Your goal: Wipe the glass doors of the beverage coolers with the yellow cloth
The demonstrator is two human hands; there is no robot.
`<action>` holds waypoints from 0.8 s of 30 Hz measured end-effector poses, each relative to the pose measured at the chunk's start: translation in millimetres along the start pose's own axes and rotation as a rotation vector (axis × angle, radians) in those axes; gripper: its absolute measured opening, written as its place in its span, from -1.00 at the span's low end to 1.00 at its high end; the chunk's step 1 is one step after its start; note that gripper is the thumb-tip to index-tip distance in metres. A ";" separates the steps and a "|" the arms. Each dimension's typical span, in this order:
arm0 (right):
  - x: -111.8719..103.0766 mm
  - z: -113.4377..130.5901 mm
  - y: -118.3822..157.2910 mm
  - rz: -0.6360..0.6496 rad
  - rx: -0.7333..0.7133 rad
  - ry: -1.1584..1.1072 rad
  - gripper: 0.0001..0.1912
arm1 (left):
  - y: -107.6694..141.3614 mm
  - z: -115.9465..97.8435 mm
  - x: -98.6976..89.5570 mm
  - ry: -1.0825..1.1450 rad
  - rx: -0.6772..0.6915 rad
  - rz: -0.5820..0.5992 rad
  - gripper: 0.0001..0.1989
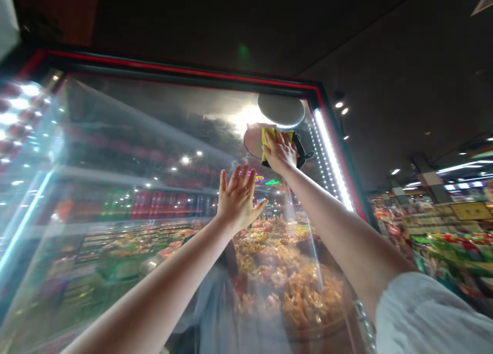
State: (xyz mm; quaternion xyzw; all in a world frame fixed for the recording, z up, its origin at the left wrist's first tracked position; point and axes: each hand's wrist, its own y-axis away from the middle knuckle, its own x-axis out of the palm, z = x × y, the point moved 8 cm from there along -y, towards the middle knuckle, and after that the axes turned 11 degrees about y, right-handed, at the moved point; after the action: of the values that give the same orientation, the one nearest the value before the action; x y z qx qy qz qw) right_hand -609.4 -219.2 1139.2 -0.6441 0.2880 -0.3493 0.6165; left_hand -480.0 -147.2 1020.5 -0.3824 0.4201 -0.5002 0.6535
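A large glass pane (pixel 127 133) fills most of the view, set in a dark frame (pixel 185 73) with red edging. High on its right side, my right hand (pixel 281 151) is spread over a yellow cloth (pixel 266 136) and holds it against the glass. A dark patch, perhaps part of the cloth or its reflection, shows around that hand. Lower and to the left, my left hand (pixel 235 199) is open, fingers apart, palm toward the pane; whether it touches the glass I cannot tell.
A bright LED strip (pixel 333 159) runs down the pane's right side. Behind the glass, or reflected in it, are orange-brown heaped goods (pixel 308 287) and a round white disc (pixel 281 109). Store shelves with colourful packages (pixel 458 243) stand at the right.
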 end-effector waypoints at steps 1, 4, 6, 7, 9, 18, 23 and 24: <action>2.4 14.7 -0.7 0.019 -0.042 -0.011 -0.45 | 3.4 3.4 -2.6 -0.003 -0.008 0.001 -0.14; 0.0 43.5 18.7 0.040 -0.401 -0.092 -0.52 | 15.5 14.3 -11.3 -0.010 -0.025 0.010 -0.16; -4.6 33.4 31.9 0.012 -0.545 -0.140 -0.60 | 24.2 22.9 -17.0 -0.012 -0.029 0.025 -0.17; -6.5 18.9 28.9 -0.033 -0.478 -0.149 -0.63 | 28.3 27.6 -19.7 -0.013 -0.031 0.033 -0.18; -4.0 2.1 13.8 -0.096 -0.331 -0.152 -0.61 | 35.4 36.6 -24.9 -0.013 -0.035 0.039 -0.17; 8.9 115.7 3.9 0.000 -0.432 -0.174 -0.53 | 50.5 52.1 -33.2 -0.003 -0.080 0.058 -0.17; 5.4 94.5 0.4 0.013 -0.496 -0.168 -0.56 | 55.1 52.2 -35.2 0.011 -0.060 0.112 -0.18; 8.1 94.9 -9.5 -0.024 -0.438 -0.173 -0.54 | 55.7 52.2 -35.0 0.010 -0.055 0.126 -0.18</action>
State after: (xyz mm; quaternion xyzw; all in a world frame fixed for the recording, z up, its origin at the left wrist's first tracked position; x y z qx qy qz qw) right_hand -528.8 -168.8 1149.9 -0.7934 0.2953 -0.2296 0.4803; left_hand -418.0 -97.4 993.6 -0.3703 0.4602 -0.4484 0.6709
